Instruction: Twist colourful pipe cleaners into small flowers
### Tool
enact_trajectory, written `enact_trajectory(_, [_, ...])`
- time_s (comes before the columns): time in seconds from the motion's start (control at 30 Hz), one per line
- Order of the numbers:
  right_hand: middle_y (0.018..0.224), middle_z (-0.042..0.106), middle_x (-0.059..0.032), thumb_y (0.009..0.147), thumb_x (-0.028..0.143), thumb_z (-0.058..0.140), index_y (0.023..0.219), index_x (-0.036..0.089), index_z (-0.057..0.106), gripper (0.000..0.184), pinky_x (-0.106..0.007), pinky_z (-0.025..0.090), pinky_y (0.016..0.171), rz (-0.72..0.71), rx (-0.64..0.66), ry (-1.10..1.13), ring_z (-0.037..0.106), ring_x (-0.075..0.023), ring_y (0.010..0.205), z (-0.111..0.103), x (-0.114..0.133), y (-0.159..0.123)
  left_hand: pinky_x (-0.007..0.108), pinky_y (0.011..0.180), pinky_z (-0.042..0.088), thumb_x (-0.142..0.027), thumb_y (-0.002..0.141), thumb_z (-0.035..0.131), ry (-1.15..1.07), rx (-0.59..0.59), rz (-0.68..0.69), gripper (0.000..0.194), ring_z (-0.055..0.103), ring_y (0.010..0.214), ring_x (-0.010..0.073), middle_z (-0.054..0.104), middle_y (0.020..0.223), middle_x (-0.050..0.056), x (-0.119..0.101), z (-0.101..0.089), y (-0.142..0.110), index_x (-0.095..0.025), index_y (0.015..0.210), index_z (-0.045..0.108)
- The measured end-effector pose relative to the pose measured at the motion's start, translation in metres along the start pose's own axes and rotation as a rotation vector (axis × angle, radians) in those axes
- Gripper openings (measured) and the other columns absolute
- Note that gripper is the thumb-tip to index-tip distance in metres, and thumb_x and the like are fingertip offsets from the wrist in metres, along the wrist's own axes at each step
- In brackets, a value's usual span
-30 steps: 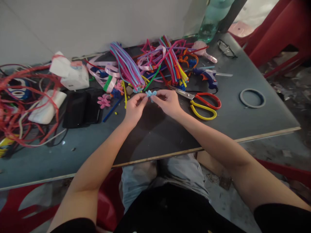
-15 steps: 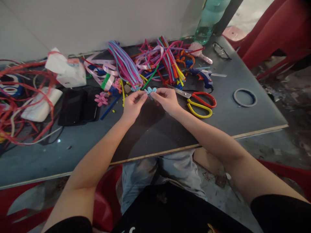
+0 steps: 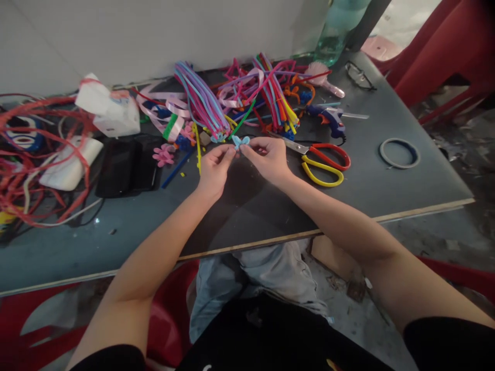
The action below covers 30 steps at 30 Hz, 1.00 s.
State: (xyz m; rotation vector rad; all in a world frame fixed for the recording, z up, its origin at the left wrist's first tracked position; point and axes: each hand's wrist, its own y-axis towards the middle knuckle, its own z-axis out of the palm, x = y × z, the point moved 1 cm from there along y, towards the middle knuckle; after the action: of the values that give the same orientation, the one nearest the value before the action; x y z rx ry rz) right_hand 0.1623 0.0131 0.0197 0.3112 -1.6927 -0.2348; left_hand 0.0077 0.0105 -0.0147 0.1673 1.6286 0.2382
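Both of my hands meet over the dark grey table [image 3: 386,190] and pinch a small light-blue pipe-cleaner flower [image 3: 240,141] between their fingertips. My left hand [image 3: 214,169] grips it from the left, fingers closed. My right hand [image 3: 266,158] grips it from the right, fingers closed too. Just behind the flower lies a heap of coloured pipe cleaners [image 3: 247,100]. A finished pink flower [image 3: 163,155] lies on the table to the left.
Red-and-yellow scissors [image 3: 320,161] lie right of my right hand, a purple glue gun [image 3: 328,118] behind them, a tape ring [image 3: 399,153] farther right. A black pouch [image 3: 124,167], white packets [image 3: 108,111] and tangled red cord [image 3: 34,154] fill the left. A green bottle [image 3: 340,26] stands at the back.
My hands have stayed together on the blue flower, turning it slightly between the fingertips. The camera view shifted a little.
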Motion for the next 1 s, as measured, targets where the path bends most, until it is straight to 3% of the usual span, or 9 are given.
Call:
enact_trajectory(0.1, [0.063, 0.062, -0.001, 0.075, 0.071, 0.073, 0.069, 0.015, 0.07, 0.056, -0.024, 0.037, 0.053, 0.051, 0.001, 0.075, 0.047, -0.0085, 0.057, 0.0, -0.003, 0.001, 0.03, 0.073, 0.056, -0.073, 0.085, 0.065, 0.064, 0.003, 0.025, 0.053, 0.068, 0.079, 0.0171, 0.074, 0.086, 0.005, -0.006, -0.002, 0.0, -0.022, 0.093, 0.074])
enact_trajectory(0.27, [0.053, 0.051, 0.0042, 0.073, 0.072, 0.076, 0.067, 0.018, 0.064, 0.056, -0.022, 0.036, 0.046, 0.238, 0.057, 0.21, 0.043, -0.0068, 0.048, 0.0, -0.012, 0.005, 0.041, 0.101, 0.052, -0.061, 0.09, 0.066, 0.561, -0.02, 0.365, 0.039, 0.066, 0.103, 0.0255, 0.078, 0.1, 0.008, -0.027, -0.015, 0.001, -0.025, 0.101, 0.077])
enact_trajectory(0.4, [0.053, 0.052, 0.0048, 0.067, 0.07, 0.081, 0.065, 0.019, 0.062, 0.055, -0.021, 0.039, 0.045, 0.297, 0.072, 0.269, 0.044, -0.006, 0.047, 0.002, -0.01, 0.006, 0.043, 0.098, 0.052, -0.056, 0.095, 0.061, 0.723, 0.014, 0.492, 0.036, 0.066, 0.102, 0.0268, 0.077, 0.1, 0.008, -0.025, -0.022, 0.004, -0.026, 0.105, 0.078])
enact_trajectory(0.73, [0.057, 0.057, 0.0022, 0.072, 0.064, 0.082, 0.063, 0.017, 0.062, 0.052, -0.019, 0.038, 0.044, 0.297, 0.185, 0.247, 0.047, -0.0058, 0.051, 0.004, -0.009, 0.004, 0.044, 0.094, 0.05, -0.054, 0.09, 0.07, 0.713, 0.107, 0.525, 0.031, 0.065, 0.098, 0.026, 0.071, 0.09, 0.007, -0.014, -0.042, 0.011, -0.025, 0.094, 0.077])
enact_trajectory(0.87, [0.056, 0.056, 0.0025, 0.075, 0.062, 0.081, 0.064, 0.016, 0.063, 0.05, -0.02, 0.038, 0.044, 0.261, 0.191, 0.21, 0.046, -0.006, 0.05, 0.003, -0.011, 0.003, 0.043, 0.093, 0.05, -0.051, 0.091, 0.069, 0.715, 0.142, 0.54, 0.027, 0.064, 0.098, 0.0259, 0.071, 0.089, 0.006, -0.018, -0.038, 0.01, -0.025, 0.093, 0.077])
enact_trajectory(1.0, [0.058, 0.058, 0.0021, 0.077, 0.064, 0.079, 0.07, 0.017, 0.066, 0.049, -0.021, 0.04, 0.046, 0.239, 0.162, 0.188, 0.048, -0.0073, 0.051, 0.002, -0.014, 0.004, 0.041, 0.089, 0.052, -0.055, 0.09, 0.07, 0.632, 0.072, 0.451, 0.03, 0.065, 0.093, 0.0244, 0.072, 0.085, 0.005, -0.025, -0.03, 0.009, -0.026, 0.087, 0.077])
